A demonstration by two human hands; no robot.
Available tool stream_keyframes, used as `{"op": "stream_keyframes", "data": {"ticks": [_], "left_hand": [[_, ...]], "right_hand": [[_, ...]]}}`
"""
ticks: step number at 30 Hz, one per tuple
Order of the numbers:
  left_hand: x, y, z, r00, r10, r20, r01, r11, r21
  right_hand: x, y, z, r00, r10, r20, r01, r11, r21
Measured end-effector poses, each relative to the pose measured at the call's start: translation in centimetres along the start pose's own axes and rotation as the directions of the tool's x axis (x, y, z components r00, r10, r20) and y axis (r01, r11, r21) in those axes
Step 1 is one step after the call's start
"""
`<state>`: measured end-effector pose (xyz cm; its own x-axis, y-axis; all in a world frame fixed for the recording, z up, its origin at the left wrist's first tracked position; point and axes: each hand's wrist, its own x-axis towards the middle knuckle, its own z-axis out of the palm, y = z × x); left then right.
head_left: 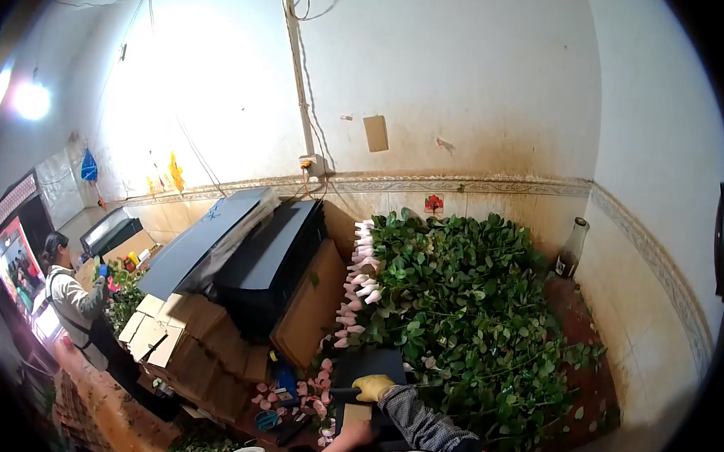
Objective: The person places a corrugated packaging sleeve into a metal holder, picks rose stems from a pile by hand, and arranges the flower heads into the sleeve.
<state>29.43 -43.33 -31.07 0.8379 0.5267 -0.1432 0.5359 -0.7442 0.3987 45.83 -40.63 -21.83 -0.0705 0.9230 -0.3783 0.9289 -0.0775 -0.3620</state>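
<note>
My right hand (373, 386), in a yellow glove below a grey knitted sleeve, is closed beside a dark bar-shaped thing (345, 394). What lies inside its fingers is hidden. My bare left hand (354, 433) is lower down, at the near edge of a small piece of cardboard (358, 412), with its fingers closed on it. Beneath both hands is a dark flat board (382, 364). To the right lies a big heap of leafy green stems (464, 303). Pale pink wrapped flower heads (366, 262) line its left side.
Loose pink petals (316, 398), a blue box (284, 382) and a teal roll (268, 420) lie left of my hands. Stacked cardboard (200, 332) and dark boxes (268, 246) stand beyond. A glass bottle (572, 247) is near the corner. Another person (91, 319) works at far left.
</note>
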Motion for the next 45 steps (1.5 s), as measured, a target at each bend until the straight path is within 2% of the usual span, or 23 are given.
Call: {"op": "stream_keyframes", "data": {"ticks": [6, 9, 12, 17, 20, 21, 22, 24, 27, 32, 36, 40, 45], "left_hand": [[0.0, 0.7, -0.8, 0.989, -0.074, 0.13, 0.069, 0.997, 0.045], [-0.2, 1.5, -0.9, 0.982, -0.161, 0.102, 0.162, 0.987, -0.006], [-0.4, 2.0, -2.0, 0.97, -0.147, 0.195, 0.138, 0.989, 0.06], [-1.0, 2.2, -1.9, 0.99, -0.103, 0.097, 0.097, 0.993, 0.067], [-0.7, 1.7, -0.8, 0.99, -0.102, 0.095, 0.091, 0.99, 0.109], [-0.7, 1.5, -0.5, 0.996, -0.084, 0.042, 0.08, 0.992, 0.095], [-0.6, 1.4, -0.2, 0.995, -0.083, 0.055, 0.078, 0.993, 0.089], [-0.6, 2.4, -1.6, 0.974, -0.179, 0.141, 0.175, 0.984, 0.042], [-0.9, 2.2, -1.1, 0.979, -0.14, 0.148, 0.134, 0.99, 0.049], [-0.6, 2.2, -1.4, 0.986, -0.141, 0.092, 0.136, 0.989, 0.056], [-0.7, 2.5, -2.1, 0.978, -0.149, 0.145, 0.14, 0.988, 0.065], [-0.7, 1.9, -1.0, 0.98, -0.149, 0.128, 0.143, 0.988, 0.062], [-1.2, 2.3, -1.6, 0.992, -0.12, 0.034, 0.118, 0.992, 0.054]], "right_hand": [[0.3, 0.2, 0.4, 1.0, -0.007, 0.008, 0.007, 1.0, 0.015], [-0.2, 0.0, -0.1, 1.0, -0.015, -0.021, 0.016, 0.999, 0.029], [-0.1, -0.2, -0.1, 1.0, 0.019, -0.01, -0.018, 0.999, 0.033], [-0.6, -0.5, -0.5, 0.999, 0.004, -0.035, -0.003, 1.0, 0.02], [-0.4, -0.3, -0.1, 0.997, -0.005, -0.074, 0.007, 1.0, 0.022], [-0.5, -0.4, -0.3, 0.998, 0.001, -0.057, 0.0, 1.0, 0.026], [-0.3, -0.3, -0.2, 0.999, 0.004, -0.052, -0.003, 0.999, 0.034], [-0.4, -0.4, -0.5, 0.998, -0.007, -0.057, 0.011, 0.998, 0.056], [0.1, 0.0, 0.0, 1.0, -0.002, -0.012, 0.002, 0.998, 0.056], [0.1, -0.1, -0.3, 1.0, 0.013, 0.005, -0.013, 0.999, 0.051], [0.1, -0.1, -0.3, 1.0, 0.013, 0.011, -0.014, 0.998, 0.064], [-0.1, -0.3, -0.4, 1.0, 0.02, -0.002, -0.02, 0.999, 0.05], [-0.4, -0.3, -0.6, 0.999, 0.009, -0.042, -0.006, 0.997, 0.072]]}}
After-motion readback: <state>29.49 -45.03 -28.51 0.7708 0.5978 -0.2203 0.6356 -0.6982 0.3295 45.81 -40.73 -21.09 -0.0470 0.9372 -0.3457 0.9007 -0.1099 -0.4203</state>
